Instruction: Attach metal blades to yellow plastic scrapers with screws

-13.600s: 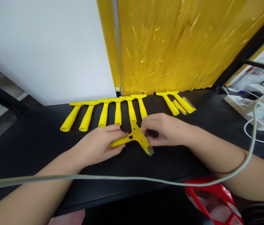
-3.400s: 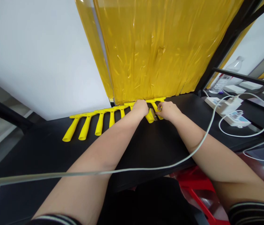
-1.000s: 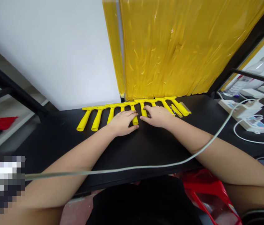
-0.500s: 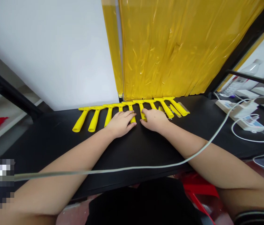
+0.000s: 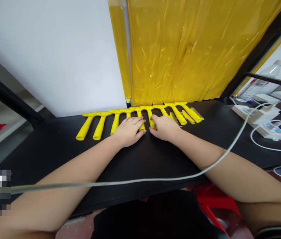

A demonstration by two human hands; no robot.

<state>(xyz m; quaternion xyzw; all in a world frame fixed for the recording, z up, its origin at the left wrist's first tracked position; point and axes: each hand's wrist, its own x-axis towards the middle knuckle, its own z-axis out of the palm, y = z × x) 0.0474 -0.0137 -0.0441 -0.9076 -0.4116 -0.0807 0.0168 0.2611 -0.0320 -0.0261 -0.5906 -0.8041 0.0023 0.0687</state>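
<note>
Several yellow T-shaped tools with hollow, tapered handles lie side by side on a black tabletop; one at the left end is fully visible. My left hand rests palm down across the middle of the row, its fingers stretched out and touching a yellow handle. Opposite it, my right hand lies with thumb and forefinger apart, beside and partly over the neighbouring handle. Some of its fingers are hidden. Both handles stay on the table.
A white cable sags across the foreground over both forearms. At right lie white power strips and a clear bottle. A white panel and a yellow plastic-covered panel stand behind the row.
The view has shifted very slightly. Both hands and the yellow tools keep their places relative to each other.
</note>
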